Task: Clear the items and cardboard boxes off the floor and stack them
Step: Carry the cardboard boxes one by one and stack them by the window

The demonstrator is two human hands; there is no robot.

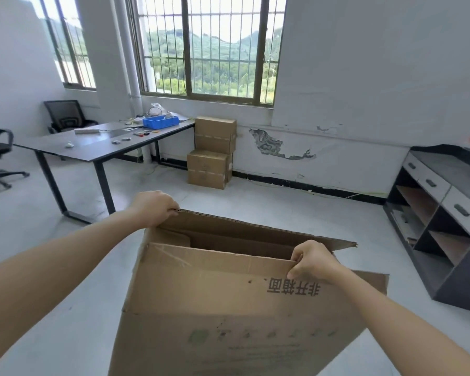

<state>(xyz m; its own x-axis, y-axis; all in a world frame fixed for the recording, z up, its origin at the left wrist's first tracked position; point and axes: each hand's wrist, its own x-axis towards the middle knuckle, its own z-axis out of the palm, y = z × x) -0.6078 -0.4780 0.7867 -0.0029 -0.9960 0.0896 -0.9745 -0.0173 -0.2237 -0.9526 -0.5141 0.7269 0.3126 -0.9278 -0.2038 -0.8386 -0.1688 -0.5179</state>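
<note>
My left hand (154,206) grips the open cardboard box (228,308) by its far edge at eleven o'clock. My right hand (314,260) pinches its near flap at one o'clock. Two sealed boxes (215,151) sit stacked at twelve o'clock, against the wall (337,147).

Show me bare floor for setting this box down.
Bare grey floor lies between the two stacked brown cardboard boxes and the dark shelf unit. Crowded: the dark table's far end, around the blue plastic tray.
</note>
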